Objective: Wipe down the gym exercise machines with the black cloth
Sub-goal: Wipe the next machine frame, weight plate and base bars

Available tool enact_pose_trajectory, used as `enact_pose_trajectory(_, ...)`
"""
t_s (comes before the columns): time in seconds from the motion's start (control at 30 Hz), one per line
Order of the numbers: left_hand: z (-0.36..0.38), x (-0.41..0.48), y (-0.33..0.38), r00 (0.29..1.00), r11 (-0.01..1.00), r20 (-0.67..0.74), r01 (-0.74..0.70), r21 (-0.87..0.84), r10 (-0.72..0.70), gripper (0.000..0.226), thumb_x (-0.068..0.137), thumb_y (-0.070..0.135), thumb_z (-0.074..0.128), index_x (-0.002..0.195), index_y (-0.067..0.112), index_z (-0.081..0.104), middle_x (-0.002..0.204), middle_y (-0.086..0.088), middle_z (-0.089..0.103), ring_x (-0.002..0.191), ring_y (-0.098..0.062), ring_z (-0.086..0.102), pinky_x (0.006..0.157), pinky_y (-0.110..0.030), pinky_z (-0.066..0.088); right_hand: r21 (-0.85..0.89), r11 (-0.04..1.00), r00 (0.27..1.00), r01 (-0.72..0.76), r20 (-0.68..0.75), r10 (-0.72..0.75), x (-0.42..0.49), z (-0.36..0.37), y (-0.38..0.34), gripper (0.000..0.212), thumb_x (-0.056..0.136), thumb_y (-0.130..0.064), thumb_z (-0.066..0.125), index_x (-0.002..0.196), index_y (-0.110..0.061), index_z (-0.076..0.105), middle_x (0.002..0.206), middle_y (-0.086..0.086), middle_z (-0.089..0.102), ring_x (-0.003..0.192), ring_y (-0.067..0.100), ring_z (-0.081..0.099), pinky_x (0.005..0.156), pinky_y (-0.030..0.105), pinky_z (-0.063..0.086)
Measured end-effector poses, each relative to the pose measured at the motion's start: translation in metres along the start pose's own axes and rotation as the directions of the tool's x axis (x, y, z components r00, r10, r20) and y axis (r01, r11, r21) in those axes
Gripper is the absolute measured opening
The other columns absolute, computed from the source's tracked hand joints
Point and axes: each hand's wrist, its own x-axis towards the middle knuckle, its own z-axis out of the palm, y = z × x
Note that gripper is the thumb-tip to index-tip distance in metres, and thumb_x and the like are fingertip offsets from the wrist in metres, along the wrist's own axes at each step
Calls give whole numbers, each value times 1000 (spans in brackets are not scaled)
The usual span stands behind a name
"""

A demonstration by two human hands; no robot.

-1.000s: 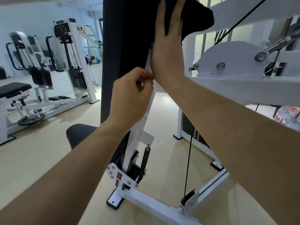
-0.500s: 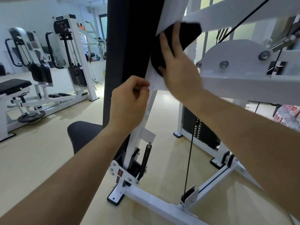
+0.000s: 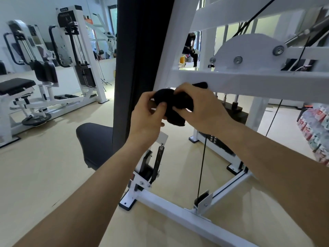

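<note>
Both hands hold the bunched black cloth (image 3: 173,107) in front of the white exercise machine's frame (image 3: 249,81). My left hand (image 3: 147,118) pinches the cloth's left side with thumb and curled fingers. My right hand (image 3: 201,109) grips its right side from above, and a corner of cloth sticks out behind the knuckles. The cloth hangs just below the horizontal white bar, beside the tall dark back pad (image 3: 140,50). The machine's dark seat (image 3: 94,141) is lower left of my hands.
A black cable (image 3: 202,168) runs down to a pulley at the white base beam (image 3: 174,209). A weight stack (image 3: 236,113) stands behind the frame. More white machines (image 3: 76,50) stand at the left on the beige floor. Colourful packaging (image 3: 316,129) lies at the right edge.
My right hand slid the cloth down from the upper frame to below the horizontal bar. My left hand left the frame edge and took hold of the cloth. The view tilted down.
</note>
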Motion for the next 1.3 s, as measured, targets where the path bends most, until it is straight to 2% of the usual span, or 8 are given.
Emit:
enact_pose_trajectory(0.17,0,-8,-12,994,993,62,94,-73,-90,29,104,12,49,130,23,59,113,-7,68,102,-22,67,75,-23,57,478,816,944,-323,103,313,-26,28,0,35,96,-35,52,130,-28,57,123,-7,62,114,8,57,98,28,43)
enact_pose_trajectory(0.27,0,-16,-19,971,964,161,202,-173,-175,35,106,12,44,133,24,62,122,-3,69,114,-18,66,92,-36,58,639,659,906,-396,154,394,-34,54,-7,33,98,-35,52,131,-29,53,122,-6,65,115,11,61,100,39,48)
enact_pose_trajectory(0.37,-1,-22,-22,955,941,221,248,-232,-198,34,106,13,46,134,23,62,124,-1,69,114,-15,67,87,-27,58,704,581,859,-409,82,506,-35,73,-15,29,96,-28,60,124,-25,54,114,1,67,106,17,67,94,43,56)
enact_pose_trajectory(0.47,-4,-22,-25,985,984,109,147,-104,-136,24,102,14,56,122,24,65,109,4,71,98,-3,69,79,-21,58,729,534,799,-428,29,601,-34,78,-14,30,93,-21,69,114,-23,48,107,4,67,94,17,70,80,32,59)
enact_pose_trajectory(0.67,8,-17,-35,962,986,-269,-9,167,54,17,93,16,68,104,24,58,101,3,62,89,6,59,78,-9,46,718,524,697,-459,-76,713,-22,76,2,16,89,-18,72,93,-27,60,93,3,72,84,22,72,78,47,61)
enact_pose_trajectory(0.83,29,9,-13,896,971,-396,-130,199,201,23,90,-1,59,104,17,64,107,-2,59,90,9,53,84,-1,37,799,495,661,-342,-170,731,10,72,-6,9,92,-16,68,90,-21,60,96,10,70,87,20,69,72,25,52)
enact_pose_trajectory(1.1,34,61,27,774,861,-391,-386,330,497,18,83,-8,55,94,2,65,99,-6,58,83,0,51,82,-1,35,445,895,769,-38,-558,311,32,26,-33,19,91,-4,61,108,-9,68,96,-8,69,90,-4,64,82,12,50)
enact_pose_trajectory(1.3,39,89,16,761,716,-159,-487,501,629,38,97,6,54,134,0,59,144,-18,50,124,-23,53,102,-3,29,-9,993,901,-118,-422,103,82,-26,-18,59,89,-12,54,147,-15,46,149,7,45,134,20,45,107,18,33)
